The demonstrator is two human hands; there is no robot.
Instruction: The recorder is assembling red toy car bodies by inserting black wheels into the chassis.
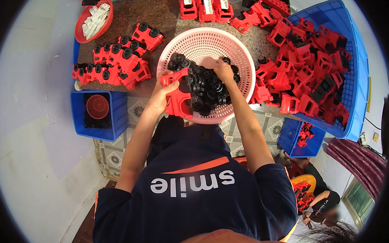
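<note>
L fingers [173, 85] grip red toy veh. [177, 103] — R fingers [219, 67] at blk wheels [207, 90].

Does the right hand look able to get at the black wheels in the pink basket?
Most likely yes: the right hand is inside the open pink basket, beside the black wheels. The red toy body in the left hand overlaps only their left side.

A small toy-assembly workshop: at the right of the frame a deep blue crate [356, 84] is heaped with red vehicle bodies [305, 67], at upper centre a pink basket [206, 40] holds loose black wheels [210, 85], wheeled red vehicles [126, 55] crowd the bench [162, 13] at upper left, and another person [326, 201] is beside red parts [302, 194] at lower right.
</note>
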